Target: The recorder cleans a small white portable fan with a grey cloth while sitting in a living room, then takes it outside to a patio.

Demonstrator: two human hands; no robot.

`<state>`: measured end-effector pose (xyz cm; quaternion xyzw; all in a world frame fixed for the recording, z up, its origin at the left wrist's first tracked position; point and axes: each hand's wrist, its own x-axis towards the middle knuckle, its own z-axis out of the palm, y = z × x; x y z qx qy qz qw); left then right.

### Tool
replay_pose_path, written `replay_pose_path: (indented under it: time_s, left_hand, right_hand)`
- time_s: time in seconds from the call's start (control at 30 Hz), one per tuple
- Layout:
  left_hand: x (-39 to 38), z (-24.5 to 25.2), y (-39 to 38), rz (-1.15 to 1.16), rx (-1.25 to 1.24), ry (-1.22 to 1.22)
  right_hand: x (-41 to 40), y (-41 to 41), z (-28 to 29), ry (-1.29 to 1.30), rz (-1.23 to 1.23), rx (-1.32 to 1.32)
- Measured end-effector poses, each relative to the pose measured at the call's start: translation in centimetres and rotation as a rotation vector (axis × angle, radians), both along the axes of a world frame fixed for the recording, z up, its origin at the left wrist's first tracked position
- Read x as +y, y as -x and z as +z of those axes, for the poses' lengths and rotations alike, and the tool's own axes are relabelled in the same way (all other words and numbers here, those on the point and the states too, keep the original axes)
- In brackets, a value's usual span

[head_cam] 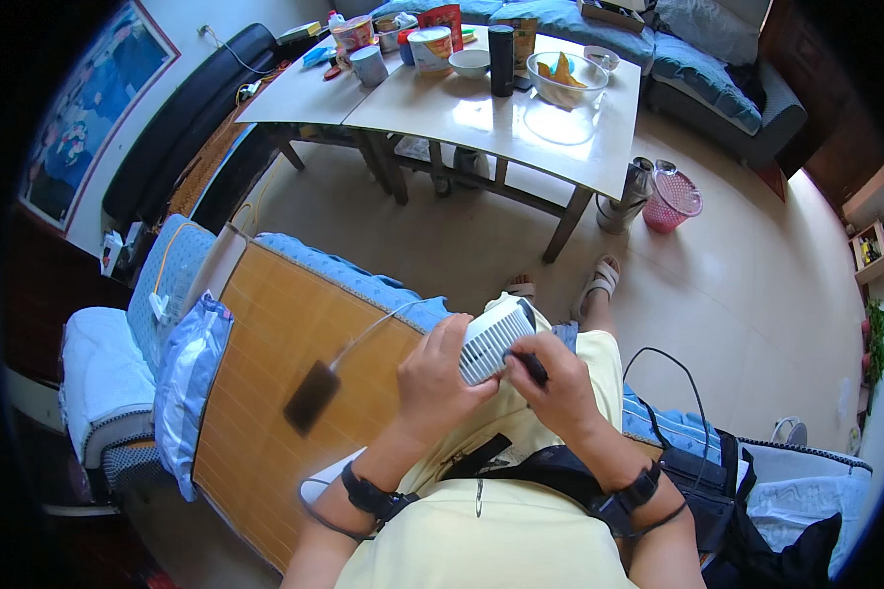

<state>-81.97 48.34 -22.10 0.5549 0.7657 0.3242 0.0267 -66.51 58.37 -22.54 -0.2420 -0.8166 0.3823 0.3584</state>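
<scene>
Above my lap, my left hand (436,372) grips a white slatted plastic housing (495,340) by its left side. The housing is tilted, with its row of narrow slots facing up and a dark part at its far right end. Pinched in my right hand (560,383) is a small black object (535,368), held close against the near right edge of the slots. My fingers cover part of it, so I cannot tell what it is. A dark rectangular device (311,397) with a white cable (368,333) lies left of my hands on the woven mat (265,324).
A table (427,110) ahead carries a black tumbler (501,62), a clear bowl (567,88) and several containers. Right of its leg stand a metal flask (628,197) and a pink basket (672,202). A black bag (696,486) sits at my right, a plastic-wrapped package (190,390) at left.
</scene>
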Motion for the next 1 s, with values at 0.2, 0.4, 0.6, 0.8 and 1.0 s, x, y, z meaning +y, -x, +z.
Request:
replay_pose_path:
  time_s: [0.2,0.4,0.6,0.8,1.0]
  left_hand:
    - [0.2,0.7,0.8,0.112,-0.107,0.042]
    - [-0.9,0.6,1.4,-0.054,-0.145,0.031]
    - [-2.5,-2.2,0.1,-0.210,-0.911,-0.035]
    - [-4.1,-2.6,-1.3,-0.357,-0.682,-0.098]
    - [-5.8,-2.5,-0.4,-0.325,-0.468,-0.209]
  right_hand:
    - [-0.3,-1.6,-3.2,0.628,-0.056,-0.086]
    - [1.5,0.5,-4.6,0.620,-0.082,0.022]
    - [2.1,-1.0,-2.7,0.635,0.100,-0.088]
    - [2.4,-3.3,-1.5,0.492,0.306,-0.333]
    - [0.8,-4.4,0.2,0.304,0.381,-0.460]
